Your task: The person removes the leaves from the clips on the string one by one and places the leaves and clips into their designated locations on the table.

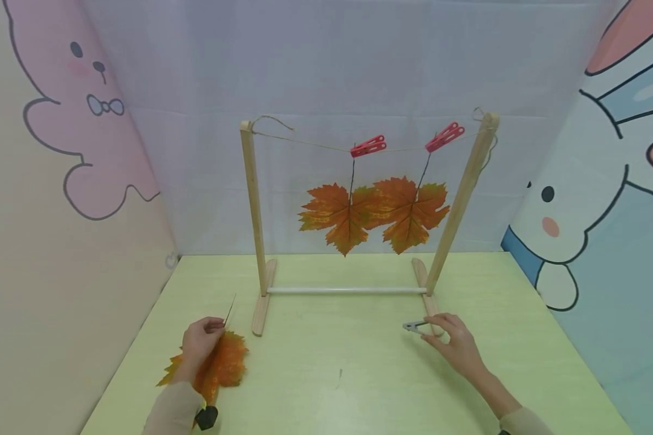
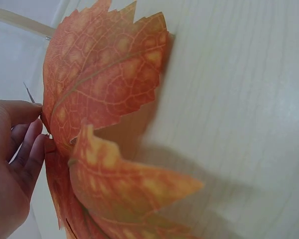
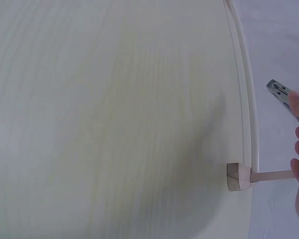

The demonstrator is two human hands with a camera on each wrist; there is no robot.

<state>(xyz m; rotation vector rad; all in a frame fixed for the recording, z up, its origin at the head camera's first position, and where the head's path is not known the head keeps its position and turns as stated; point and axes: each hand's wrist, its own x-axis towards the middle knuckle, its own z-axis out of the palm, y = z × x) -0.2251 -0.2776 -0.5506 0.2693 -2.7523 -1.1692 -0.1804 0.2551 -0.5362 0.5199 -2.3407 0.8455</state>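
Observation:
At the left of the table, my left hand [image 1: 200, 343] pinches an orange artificial maple leaf [image 1: 230, 361] by its dark stem. The left wrist view shows the leaf's veined lobes [image 2: 107, 69] curving beside the fingers. My right hand [image 1: 458, 345], in front of the rack's right foot, holds a grey clothespin [image 1: 413, 327] between thumb and fingers. Two red clothespins [image 1: 369, 146] sit on a string [image 1: 305, 142]. From them hang two orange-green leaves [image 1: 345, 220] by their stems, partly overlapping each other.
The wooden rack has a left post [image 1: 254, 211], a right post [image 1: 462, 205] and a white bottom bar [image 1: 348, 290]. A tiny thin object [image 1: 340, 373] lies on the pale table [image 1: 305, 399]. Cartoon-printed panels stand at both sides, with a white cloth [image 1: 196, 181] behind.

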